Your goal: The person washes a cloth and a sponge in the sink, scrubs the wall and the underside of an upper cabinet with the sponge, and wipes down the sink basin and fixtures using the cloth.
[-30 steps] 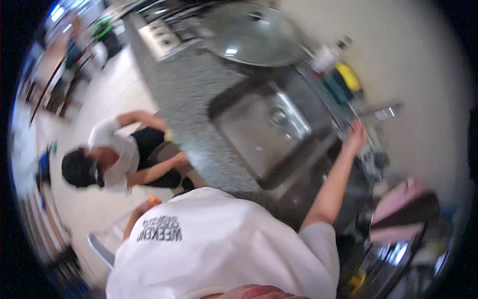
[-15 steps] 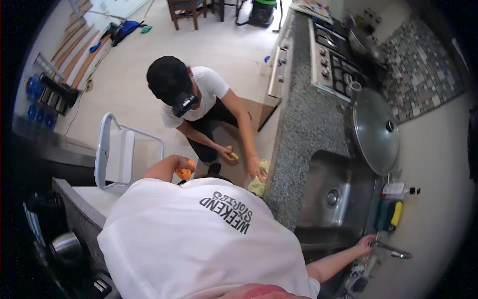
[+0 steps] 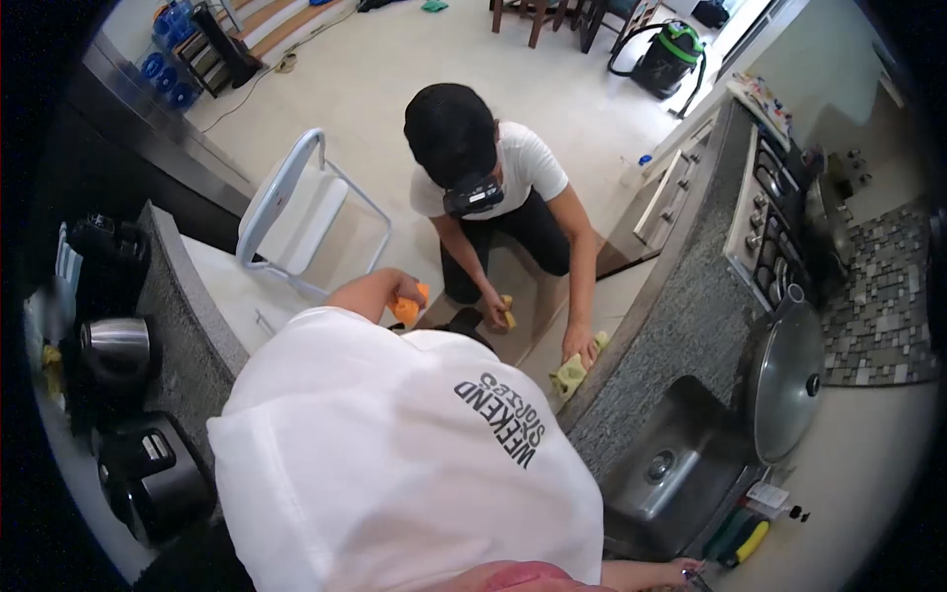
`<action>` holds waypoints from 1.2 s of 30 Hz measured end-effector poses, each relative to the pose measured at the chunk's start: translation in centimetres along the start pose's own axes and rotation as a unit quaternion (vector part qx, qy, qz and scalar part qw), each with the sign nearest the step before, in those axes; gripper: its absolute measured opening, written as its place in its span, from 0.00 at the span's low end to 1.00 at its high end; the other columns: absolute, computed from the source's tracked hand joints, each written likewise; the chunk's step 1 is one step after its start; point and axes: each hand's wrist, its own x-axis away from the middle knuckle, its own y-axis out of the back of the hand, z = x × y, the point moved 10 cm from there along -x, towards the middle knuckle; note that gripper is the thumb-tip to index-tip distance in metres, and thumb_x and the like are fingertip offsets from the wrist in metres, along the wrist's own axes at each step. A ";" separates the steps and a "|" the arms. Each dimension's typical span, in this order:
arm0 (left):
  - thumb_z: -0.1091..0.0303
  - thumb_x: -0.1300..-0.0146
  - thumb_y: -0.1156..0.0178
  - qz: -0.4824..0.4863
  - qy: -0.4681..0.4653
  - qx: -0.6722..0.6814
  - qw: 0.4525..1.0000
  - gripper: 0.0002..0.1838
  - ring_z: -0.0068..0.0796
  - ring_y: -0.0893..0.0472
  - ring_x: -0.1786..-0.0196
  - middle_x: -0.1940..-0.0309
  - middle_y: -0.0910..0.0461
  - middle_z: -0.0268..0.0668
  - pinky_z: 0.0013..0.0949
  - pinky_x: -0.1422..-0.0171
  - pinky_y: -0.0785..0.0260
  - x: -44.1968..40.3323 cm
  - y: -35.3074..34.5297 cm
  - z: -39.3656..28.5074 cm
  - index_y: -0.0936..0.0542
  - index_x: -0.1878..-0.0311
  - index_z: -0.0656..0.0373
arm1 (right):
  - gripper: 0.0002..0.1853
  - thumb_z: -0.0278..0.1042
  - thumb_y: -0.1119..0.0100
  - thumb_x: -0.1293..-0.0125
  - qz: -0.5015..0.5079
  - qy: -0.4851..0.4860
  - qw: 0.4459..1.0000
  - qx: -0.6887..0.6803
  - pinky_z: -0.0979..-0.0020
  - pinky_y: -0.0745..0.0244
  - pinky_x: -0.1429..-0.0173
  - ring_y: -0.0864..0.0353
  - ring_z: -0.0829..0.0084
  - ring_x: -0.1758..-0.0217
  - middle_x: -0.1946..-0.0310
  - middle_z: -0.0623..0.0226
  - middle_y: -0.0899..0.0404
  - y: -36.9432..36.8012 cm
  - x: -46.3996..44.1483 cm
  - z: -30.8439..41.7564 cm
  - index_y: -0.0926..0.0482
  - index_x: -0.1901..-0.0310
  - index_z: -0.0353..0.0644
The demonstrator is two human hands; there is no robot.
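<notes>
My left hand (image 3: 408,286) is closed round a crumpled orange cloth (image 3: 404,312), out past the left side of my white shirt (image 3: 395,444). At the lower edge of the view, my right hand (image 3: 679,571) reaches to the metal faucet (image 3: 698,580) by the sink and its fingers are on it; part of this grip is cut off. The steel sink (image 3: 631,493) lies above that arm. In front of me a crouching person (image 3: 513,187) presses a yellow-green cloth (image 3: 572,375) to the cabinet side with one hand and holds a yellow cloth (image 3: 508,314) in the other.
A large glass lid (image 3: 784,385) leans beside the sink, near a sponge (image 3: 752,543). The stove (image 3: 764,217) is farther along the granite counter (image 3: 641,345). At left stand a white folding chair (image 3: 306,217), a kettle (image 3: 116,345) and a black cooker (image 3: 153,474). A vacuum cleaner (image 3: 671,59) stands far back.
My view has turned, so the room, the person and the counter sit differently in it. My right hand stays at the faucet, now nearer the bottom edge. The orange cloth stays in my left.
</notes>
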 end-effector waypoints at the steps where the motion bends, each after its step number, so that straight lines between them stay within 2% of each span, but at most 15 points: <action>1: 0.62 0.59 0.32 0.001 0.006 -0.006 1.000 0.21 0.32 0.20 0.71 0.70 0.21 0.38 0.36 0.69 0.24 0.7 0.2 0.6 0.26 0.61 0.58 | 0.33 0.54 0.43 0.46 0.007 0.005 1.000 0.014 0.60 0.30 0.51 0.26 0.57 0.53 0.53 0.49 0.26 0.0 0.6 0.4 0.30 0.50 0.31; 3: 0.61 0.59 0.32 -0.005 0.014 -0.010 1.000 0.22 0.33 0.20 0.72 0.70 0.21 0.38 0.37 0.70 0.24 2.5 0.7 2.0 0.26 0.60 0.59 | 0.33 0.55 0.43 0.46 0.015 0.019 0.999 0.029 0.59 0.30 0.51 0.26 0.57 0.53 0.53 0.49 0.26 -0.6 1.7 1.4 0.30 0.50 0.31; 6: 0.59 0.60 0.32 -0.098 -0.001 0.031 0.995 0.25 0.35 0.20 0.72 0.72 0.22 0.38 0.37 0.70 0.25 6.9 2.0 3.8 0.27 0.58 0.58 | 0.33 0.55 0.43 0.46 0.032 0.035 0.998 0.041 0.59 0.30 0.51 0.25 0.56 0.53 0.54 0.49 0.26 -1.6 2.2 2.2 0.29 0.50 0.31; 10: 0.59 0.57 0.34 -0.046 0.008 0.097 0.994 0.21 0.36 0.20 0.72 0.72 0.22 0.38 0.39 0.68 0.25 6.3 3.3 9.9 0.27 0.61 0.56 | 0.33 0.56 0.44 0.46 0.050 0.047 0.994 0.086 0.59 0.30 0.51 0.25 0.56 0.53 0.54 0.49 0.26 -1.7 2.3 2.7 0.29 0.51 0.31; 15: 0.61 0.54 0.36 -0.085 0.025 0.096 0.991 0.16 0.35 0.20 0.71 0.72 0.22 0.38 0.39 0.68 0.25 5.6 9.6 13.4 0.27 0.63 0.56 | 0.33 0.56 0.44 0.45 0.061 0.039 0.985 0.156 0.59 0.30 0.51 0.25 0.55 0.54 0.54 0.49 0.25 -2.0 2.2 3.1 0.28 0.52 0.31; 20: 0.63 0.52 0.38 -0.084 0.024 0.192 0.977 0.13 0.33 0.21 0.72 0.71 0.23 0.38 0.38 0.68 0.25 4.8 18.7 12.7 0.27 0.64 0.56 | 0.32 0.57 0.45 0.45 0.077 0.009 0.972 0.223 0.58 0.29 0.51 0.25 0.54 0.54 0.55 0.48 0.25 -2.5 0.1 3.3 0.28 0.52 0.31; 23: 0.65 0.52 0.39 -0.097 -0.060 0.087 0.990 0.12 0.30 0.23 0.74 0.74 0.24 0.35 0.35 0.71 0.27 7.9 23.1 7.9 0.26 0.64 0.55 | 0.32 0.58 0.45 0.44 0.070 -0.050 0.953 0.290 0.58 0.29 0.52 0.24 0.54 0.54 0.55 0.48 0.25 -0.1 -3.1 -1.8 0.27 0.53 0.31; 25: 0.66 0.52 0.40 -0.107 -0.081 -0.002 0.991 0.10 0.27 0.24 0.74 0.73 0.25 0.32 0.33 0.72 0.28 6.6 27.3 8.5 0.26 0.66 0.56 | 0.32 0.58 0.46 0.44 0.078 -0.079 0.938 0.328 0.58 0.29 0.52 0.24 0.53 0.54 0.55 0.48 0.25 0.5 -4.5 -5.2 0.27 0.53 0.31; 26: 0.67 0.56 0.38 -0.131 -0.103 -0.016 0.986 0.11 0.29 0.24 0.76 0.76 0.25 0.35 0.33 0.73 0.28 9.2 26.7 6.3 0.25 0.67 0.56 | 0.32 0.58 0.46 0.44 0.075 -0.090 0.933 0.341 0.58 0.29 0.52 0.24 0.53 0.54 0.56 0.48 0.25 0.5 -5.1 -6.7 0.27 0.53 0.31; 27: 0.67 0.55 0.38 -0.161 -0.071 -0.015 0.984 0.10 0.27 0.24 0.76 0.76 0.25 0.33 0.32 0.72 0.28 9.2 27.2 6.7 0.25 0.68 0.56 | 0.32 0.58 0.46 0.44 0.067 -0.104 0.929 0.349 0.58 0.29 0.52 0.24 0.53 0.54 0.56 0.48 0.25 0.5 -5.7 -8.5 0.27 0.53 0.31; 29: 0.68 0.54 0.40 -0.155 -0.143 0.023 0.977 0.09 0.26 0.25 0.77 0.78 0.26 0.34 0.33 0.72 0.28 10.4 24.8 4.2 0.27 0.69 0.58 | 0.29 0.54 0.49 0.42 0.054 -0.166 0.926 0.334 0.56 0.29 0.54 0.23 0.51 0.58 0.60 0.47 0.23 2.1 -5.4 -8.1 0.25 0.57 0.30; 30: 0.69 0.53 0.41 -0.109 -0.141 0.068 0.982 0.10 0.28 0.23 0.74 0.76 0.25 0.35 0.34 0.70 0.27 8.6 24.1 5.4 0.27 0.67 0.59 | 0.27 0.52 0.50 0.40 0.052 -0.201 0.924 0.322 0.55 0.28 0.55 0.22 0.50 0.60 0.62 0.47 0.23 2.5 -5.2 -7.2 0.24 0.58 0.30; 32: 0.70 0.53 0.42 -0.161 -0.109 0.030 0.980 0.10 0.30 0.22 0.71 0.75 0.24 0.35 0.33 0.68 0.27 6.7 24.2 7.2 0.27 0.65 0.60 | 0.24 0.49 0.53 0.38 0.046 -0.253 0.917 0.304 0.53 0.28 0.58 0.21 0.48 0.63 0.66 0.46 0.22 3.1 -4.5 -6.3 0.23 0.62 0.29; 34: 0.70 0.53 0.43 -0.148 -0.064 -0.026 0.987 0.11 0.30 0.21 0.70 0.73 0.23 0.35 0.33 0.66 0.27 10.5 18.0 2.7 0.27 0.64 0.59 | 0.25 0.50 0.53 0.38 0.017 -0.240 0.927 0.287 0.53 0.28 0.61 0.21 0.49 0.64 0.68 0.45 0.22 3.5 -4.5 -7.1 0.21 0.68 0.29; 36: 0.72 0.53 0.44 -0.083 -0.074 0.009 0.994 0.11 0.30 0.21 0.70 0.72 0.23 0.35 0.33 0.66 0.26 6.7 16.4 4.3 0.26 0.63 0.59 | 0.26 0.51 0.53 0.38 0.001 -0.223 0.924 0.311 0.55 0.28 0.62 0.20 0.53 0.67 0.70 0.48 0.21 3.8 -5.1 -6.8 0.21 0.69 0.29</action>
